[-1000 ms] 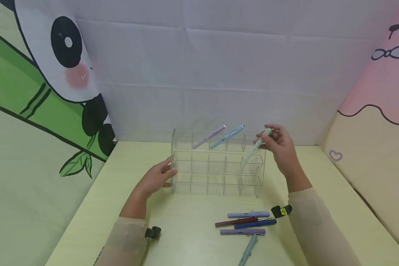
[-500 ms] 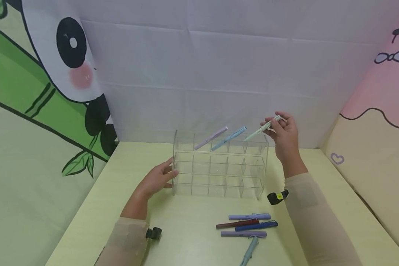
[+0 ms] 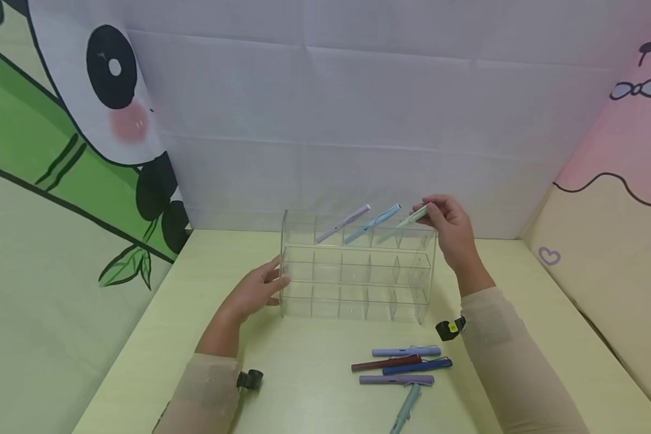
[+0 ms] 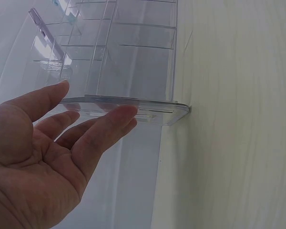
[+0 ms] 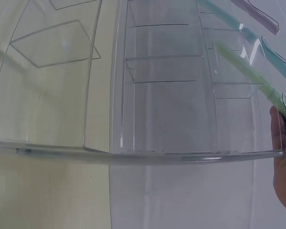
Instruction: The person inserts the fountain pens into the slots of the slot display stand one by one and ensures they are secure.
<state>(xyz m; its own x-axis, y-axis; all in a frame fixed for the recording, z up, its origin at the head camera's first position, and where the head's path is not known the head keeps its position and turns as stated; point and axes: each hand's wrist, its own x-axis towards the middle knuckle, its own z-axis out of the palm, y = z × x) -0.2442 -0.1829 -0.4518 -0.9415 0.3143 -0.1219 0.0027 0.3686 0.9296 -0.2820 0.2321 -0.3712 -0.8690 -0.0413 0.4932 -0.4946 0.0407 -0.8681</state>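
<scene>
While its upper end is pinched between the thumb and fingers of the right hand (image 3: 450, 226), the pale green pen (image 3: 412, 217) slants down to the left, with its lower end seen through the clear plastic at the top row of the rack (image 3: 354, 273), in line with the fourth compartment from the left. Half a second earlier the pen is higher and farther right, its lower end about level with the rack's top edge; it now sits lower and more to the left. A second earlier it shows across the middle row, at a steeper angle.

Beside it in the top row, a light blue pen (image 3: 372, 224) and a lilac pen (image 3: 343, 224) lean at a similar slant, unchanged from the earlier frames. The left hand (image 3: 255, 291) rests at the rack's left side panel, fingers relaxed and spaced apart, fingertips at the plastic; its position is likewise unchanged.

In front of the rack, five pens lie on the table (image 3: 304, 367) as before: a periwinkle pen (image 3: 407, 351) farthest back, then a dark red pen (image 3: 385, 363) and a dark blue pen (image 3: 418, 366) close together, a purple pen (image 3: 396, 380), and a grey-green pen (image 3: 405, 410) pointing toward the person. A white cloth (image 3: 331, 102) hangs behind, with a printed panda (image 3: 111, 78) at left.
</scene>
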